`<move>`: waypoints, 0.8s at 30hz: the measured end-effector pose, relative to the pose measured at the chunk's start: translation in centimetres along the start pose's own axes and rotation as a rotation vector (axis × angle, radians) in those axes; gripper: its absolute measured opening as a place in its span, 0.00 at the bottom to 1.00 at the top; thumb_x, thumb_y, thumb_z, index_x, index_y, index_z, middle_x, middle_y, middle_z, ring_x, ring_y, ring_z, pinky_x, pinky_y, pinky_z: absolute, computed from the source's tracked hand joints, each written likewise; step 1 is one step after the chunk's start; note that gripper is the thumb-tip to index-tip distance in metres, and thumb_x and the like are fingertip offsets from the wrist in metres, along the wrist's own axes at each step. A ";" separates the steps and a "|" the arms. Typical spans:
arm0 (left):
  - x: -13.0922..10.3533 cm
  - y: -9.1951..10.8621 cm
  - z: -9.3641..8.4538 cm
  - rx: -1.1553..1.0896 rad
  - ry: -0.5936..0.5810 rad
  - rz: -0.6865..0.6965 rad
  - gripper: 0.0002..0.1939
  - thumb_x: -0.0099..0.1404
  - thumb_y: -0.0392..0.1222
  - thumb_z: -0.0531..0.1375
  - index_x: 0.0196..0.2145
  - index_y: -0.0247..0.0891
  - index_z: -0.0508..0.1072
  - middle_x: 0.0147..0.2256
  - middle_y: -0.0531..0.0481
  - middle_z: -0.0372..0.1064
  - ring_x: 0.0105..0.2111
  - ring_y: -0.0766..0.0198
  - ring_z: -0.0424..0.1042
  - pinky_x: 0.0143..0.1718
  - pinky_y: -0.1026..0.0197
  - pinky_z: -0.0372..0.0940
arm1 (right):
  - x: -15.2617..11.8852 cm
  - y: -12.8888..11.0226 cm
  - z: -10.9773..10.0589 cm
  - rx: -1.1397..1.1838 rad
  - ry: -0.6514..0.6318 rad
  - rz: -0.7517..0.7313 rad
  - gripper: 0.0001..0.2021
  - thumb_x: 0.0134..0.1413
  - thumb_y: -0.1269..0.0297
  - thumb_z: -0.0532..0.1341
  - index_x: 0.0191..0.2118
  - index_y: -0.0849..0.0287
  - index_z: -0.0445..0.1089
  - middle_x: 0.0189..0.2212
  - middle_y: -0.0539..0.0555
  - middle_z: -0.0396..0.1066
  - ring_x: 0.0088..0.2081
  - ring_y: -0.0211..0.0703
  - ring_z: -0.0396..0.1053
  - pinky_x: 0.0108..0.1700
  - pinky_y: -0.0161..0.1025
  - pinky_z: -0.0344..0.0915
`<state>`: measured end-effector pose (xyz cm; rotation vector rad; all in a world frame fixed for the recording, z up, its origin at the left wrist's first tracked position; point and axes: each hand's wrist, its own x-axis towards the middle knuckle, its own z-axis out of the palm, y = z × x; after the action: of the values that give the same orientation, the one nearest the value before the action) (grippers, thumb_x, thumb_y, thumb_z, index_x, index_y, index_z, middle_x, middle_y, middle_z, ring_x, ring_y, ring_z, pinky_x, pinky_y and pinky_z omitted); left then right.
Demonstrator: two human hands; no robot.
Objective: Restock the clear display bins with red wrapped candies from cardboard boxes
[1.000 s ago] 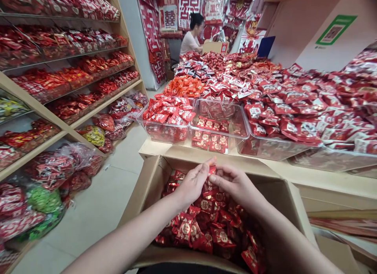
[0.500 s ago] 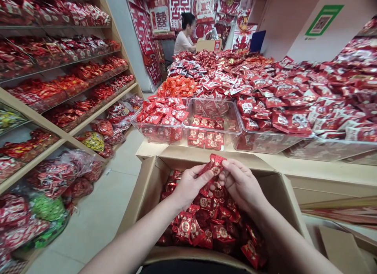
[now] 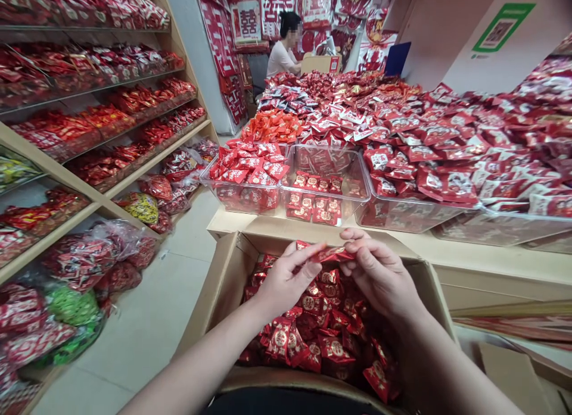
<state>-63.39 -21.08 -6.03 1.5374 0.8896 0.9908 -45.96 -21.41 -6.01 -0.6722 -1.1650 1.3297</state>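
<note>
Over an open cardboard box [image 3: 226, 278], I hold a red wrapped candy [image 3: 334, 255] with gold print, turned nearly edge-on. My right hand [image 3: 384, 272] pinches its right end between thumb and fingers. At the other end, my left hand [image 3: 286, 281] has thumb and index finger closed around the wrapper. Another bit of red wrapper [image 3: 302, 245] shows just behind the left fingers. Below both hands, a heap of matching red candies [image 3: 308, 337] with gold round emblems fills the bottom of the box.
Beyond the box, a clear plastic bin [image 3: 324, 194] holds rows of the same candies. A bin of red packets [image 3: 248, 192] stands left of it, a fuller bin [image 3: 415, 215] right. Stocked shelves [image 3: 98, 194] and bagged sweets [image 3: 84, 260] line the left. A person [image 3: 283, 52] sits at the back.
The candy has tipped from upright, face showing, to nearly flat and edge-on. My right hand has shifted slightly right, and the left fingers have straightened along the wrapper.
</note>
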 end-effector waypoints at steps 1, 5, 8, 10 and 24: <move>-0.2 0.1 0.2 -0.136 -0.047 -0.132 0.27 0.58 0.60 0.50 0.48 0.41 0.67 0.31 0.49 0.65 0.26 0.67 0.63 0.26 0.65 0.61 | 0.0 -0.2 -0.2 -0.043 -0.009 -0.023 0.07 0.53 0.65 0.56 0.34 0.49 0.71 0.42 0.52 0.58 0.31 0.34 0.62 0.31 0.36 0.62; -0.4 0.0 0.9 -0.505 -0.065 -0.446 0.32 0.52 0.66 0.50 0.40 0.35 0.71 0.18 0.55 0.58 0.16 0.74 0.53 0.15 0.70 0.49 | -0.1 -0.6 -0.2 -0.325 -0.154 -0.079 0.05 0.51 0.67 0.58 0.32 0.53 0.72 0.42 0.55 0.61 0.47 0.45 0.59 0.47 0.43 0.60; -0.3 -0.4 1.2 -0.454 0.097 -0.439 0.21 0.53 0.56 0.58 0.35 0.35 0.71 0.16 0.58 0.55 0.14 0.76 0.49 0.13 0.72 0.44 | -0.2 -0.2 0.6 -0.316 -0.081 -0.048 0.07 0.48 0.67 0.60 0.36 0.53 0.69 0.45 0.54 0.61 0.46 0.43 0.62 0.46 0.42 0.61; -0.1 -0.6 1.2 -0.389 0.169 -0.383 0.19 0.54 0.54 0.59 0.34 0.34 0.72 0.16 0.58 0.57 0.14 0.76 0.50 0.14 0.72 0.46 | -0.2 0.3 1.3 -0.218 0.057 0.033 0.13 0.46 0.66 0.62 0.40 0.52 0.64 0.40 0.53 0.64 0.38 0.39 0.66 0.39 0.40 0.65; 0.2 -0.6 0.9 -0.337 0.039 -0.357 0.20 0.56 0.53 0.57 0.40 0.35 0.73 0.30 0.48 0.72 0.30 0.65 0.67 0.34 0.63 0.62 | 0.4 -0.7 0.3 -0.069 0.004 0.365 0.19 0.44 0.63 0.63 0.40 0.55 0.54 0.17 0.42 0.63 0.16 0.30 0.59 0.18 0.28 0.57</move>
<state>-62.49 -21.17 -6.69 1.0354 0.9317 0.8597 -46.01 -21.19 -5.18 -0.9714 -1.1229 1.5953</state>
